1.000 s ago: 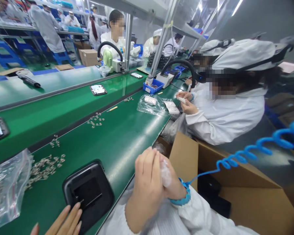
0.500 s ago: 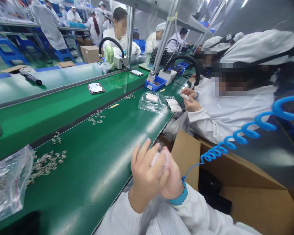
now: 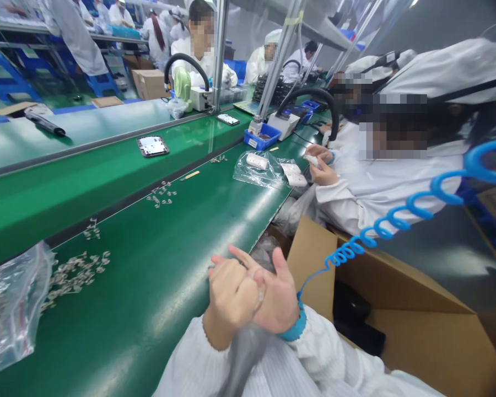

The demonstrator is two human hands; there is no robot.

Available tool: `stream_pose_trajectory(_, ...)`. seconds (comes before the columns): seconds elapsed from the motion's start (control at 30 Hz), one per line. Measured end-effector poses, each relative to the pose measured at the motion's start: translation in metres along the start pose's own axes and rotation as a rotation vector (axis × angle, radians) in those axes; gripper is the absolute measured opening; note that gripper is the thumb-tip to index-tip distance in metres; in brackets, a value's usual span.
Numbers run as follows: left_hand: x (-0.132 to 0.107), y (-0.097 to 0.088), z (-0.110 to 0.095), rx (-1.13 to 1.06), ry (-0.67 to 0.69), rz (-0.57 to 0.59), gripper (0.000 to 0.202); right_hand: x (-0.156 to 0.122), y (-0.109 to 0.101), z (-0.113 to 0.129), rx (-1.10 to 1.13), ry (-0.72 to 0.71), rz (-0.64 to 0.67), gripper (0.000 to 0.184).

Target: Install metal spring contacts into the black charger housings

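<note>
My left hand [image 3: 231, 295] is curled into a loose fist and rests against the palm of my right hand. A small pale, see-through scrap shows at its thumb side, too blurred to name. My right hand [image 3: 279, 300] is open, palm up, with thumb and fingers stretched apart. Around its wrist sits a blue wrist strap [image 3: 295, 326], from which a coiled blue cord [image 3: 367, 237] runs up to the right. Both hands are in front of the green bench's near edge. On the bench to the left lie many small metal clips [image 3: 76, 270] beside a clear zip bag [image 3: 14, 309].
A cardboard box [image 3: 430, 342] with black things inside stands to my right. Phone-like units [image 3: 153, 146] lie on the raised green strip [image 3: 107, 179]. A co-worker's hands [image 3: 322, 165] hold a white piece, near clear bags [image 3: 256, 168] and a blue tray [image 3: 262, 136].
My right hand's fingers have spread open, and my left hand has curled into a fist. The pale thing between them is now mostly hidden. Both hands have shifted slightly left.
</note>
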State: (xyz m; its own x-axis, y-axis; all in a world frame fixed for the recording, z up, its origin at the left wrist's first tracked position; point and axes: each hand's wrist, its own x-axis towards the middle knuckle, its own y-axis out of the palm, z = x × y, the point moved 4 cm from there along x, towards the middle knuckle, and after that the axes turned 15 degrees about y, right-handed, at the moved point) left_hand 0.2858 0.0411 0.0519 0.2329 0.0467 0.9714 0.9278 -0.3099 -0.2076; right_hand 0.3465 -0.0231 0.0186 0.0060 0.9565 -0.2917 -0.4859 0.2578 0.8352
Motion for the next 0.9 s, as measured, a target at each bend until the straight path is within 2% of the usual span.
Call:
stream_pose_trajectory(0.07, 0.002, -0.009, 0.005, -0.010, 0.005, 0.010, 0.043, 0.000, 0.000, 0.000, -0.203, 0.033, 0.009, 0.073)
stream_pose_trajectory(0.13, 0.001, -0.014, 0.008, -0.005, -0.059, -0.008, 0.050, 0.000, 0.000, 0.003, -0.424, 0.044, 0.038, 0.082)
stream_pose_trajectory(0.23, -0.006, -0.011, 0.006, 0.073, -0.148, -0.006, 0.079, -0.001, 0.000, 0.010, -0.635, 0.042, 0.081, 0.100)
stream_pose_trajectory(0.33, -0.013, -0.003, -0.002, 0.123, -0.096, 0.047, 0.098, -0.010, -0.008, 0.026, -0.819, -0.015, -0.056, 0.091)
stream_pose_trajectory(0.43, -0.023, 0.001, -0.004, 0.104, -0.116, 0.203, 0.098, -0.030, -0.023, 0.056, -1.078, -0.051, -0.175, 0.070)
stream_pose_trajectory(0.47, -0.027, 0.000, -0.004, 0.108, -0.137, 0.257, 0.095, -0.037, -0.030, 0.068, -1.184, -0.012, -0.182, 0.059)
stream_pose_trajectory(0.5, -0.029, -0.002, -0.003, 0.114, -0.163, 0.300, 0.092, -0.043, -0.039, 0.077, -1.328, 0.106, -0.119, 0.050)
stream_pose_trajectory(0.53, -0.032, -0.004, -0.002, 0.123, -0.196, 0.335, 0.090, -0.048, -0.050, 0.088, -1.490, 0.192, -0.076, 0.044)
stream_pose_trajectory(0.57, -0.034, -0.007, -0.001, 0.132, -0.232, 0.368, 0.088, -0.050, -0.062, 0.101, -1.649, 0.221, -0.102, 0.041)
stream_pose_trajectory(0.63, -0.037, -0.009, 0.000, 0.134, -0.284, 0.446, 0.088, -0.045, -0.092, 0.128, -1.947, 0.251, -0.305, 0.036)
stream_pose_trajectory(0.73, -0.042, -0.008, 0.001, 0.175, -0.307, 0.564, 0.086, -0.024, -0.142, 0.148, -2.258, 0.550, -0.581, 0.030)
stream_pose_trajectory(0.8, -0.047, -0.006, 0.003, 0.240, -0.331, 0.655, 0.085, -0.007, -0.167, 0.155, -2.301, 0.641, -0.709, 0.037)
stream_pose_trajectory(0.9, -0.052, -0.002, 0.004, 0.304, -0.353, 0.780, 0.085, 0.013, -0.188, 0.162, -2.303, 0.620, -0.818, 0.061)
